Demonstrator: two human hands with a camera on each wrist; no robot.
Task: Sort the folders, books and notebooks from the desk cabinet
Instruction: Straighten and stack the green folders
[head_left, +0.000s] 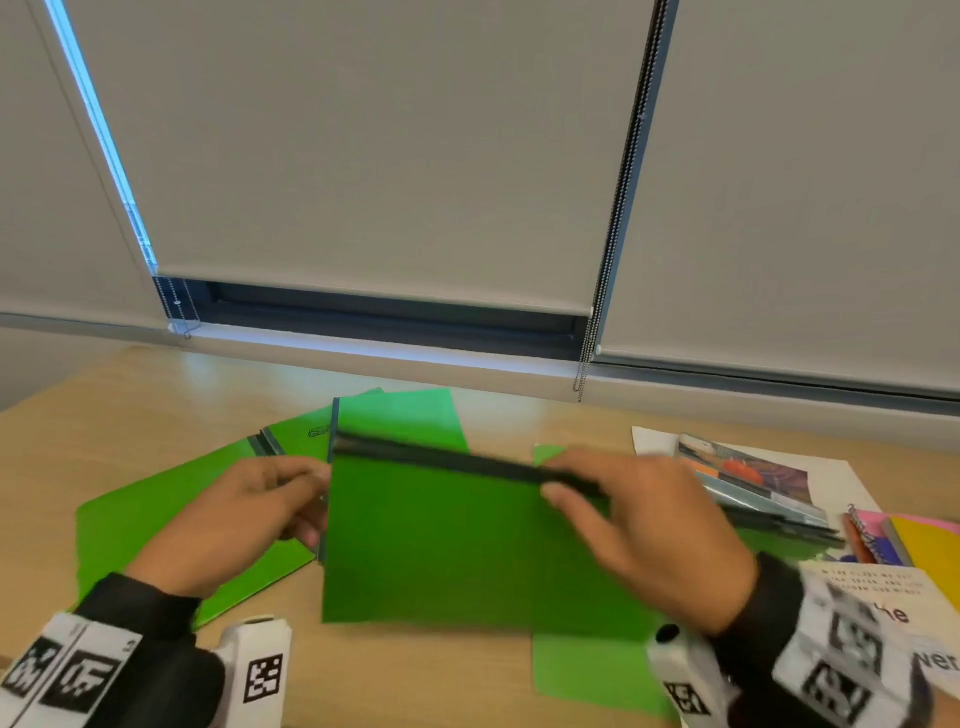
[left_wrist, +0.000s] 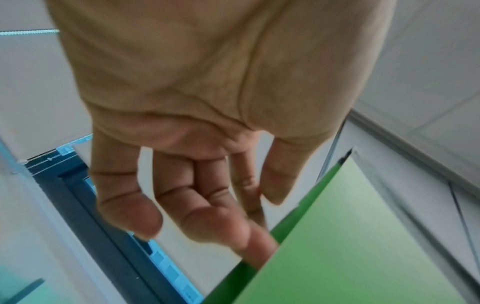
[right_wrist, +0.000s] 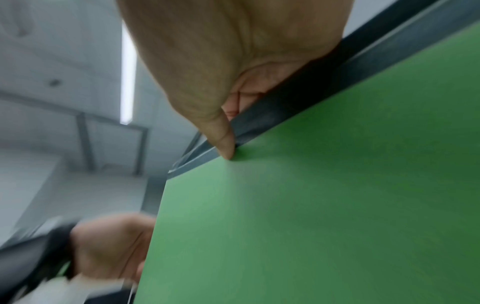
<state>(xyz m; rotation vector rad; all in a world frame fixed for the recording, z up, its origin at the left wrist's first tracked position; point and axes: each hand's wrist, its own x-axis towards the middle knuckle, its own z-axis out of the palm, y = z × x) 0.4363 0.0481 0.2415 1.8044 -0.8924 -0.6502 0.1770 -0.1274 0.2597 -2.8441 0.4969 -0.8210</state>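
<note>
I hold a green hanging folder (head_left: 431, 540) upright over the desk, its dark rail (head_left: 457, 460) on top. My right hand (head_left: 566, 493) pinches that rail near its right end, thumb on the near face. In the right wrist view the right hand (right_wrist: 228, 131) has its thumb tip on the green folder (right_wrist: 324, 205) just under the rail. My left hand (head_left: 311, 504) is at the folder's left edge. In the left wrist view the left hand (left_wrist: 233, 226) has its fingers relaxed and fairly straight, one fingertip behind the folder's edge (left_wrist: 350, 236), thumb just clear of it.
More green folders lie flat on the wooden desk (head_left: 130, 415): one at the left (head_left: 156, 525), one behind (head_left: 405, 421), one at the lower right (head_left: 587, 670). At the right lie a magazine stack (head_left: 748, 478), pink and yellow notebooks (head_left: 919, 545) and a white book (head_left: 883, 597). Window blinds stand behind.
</note>
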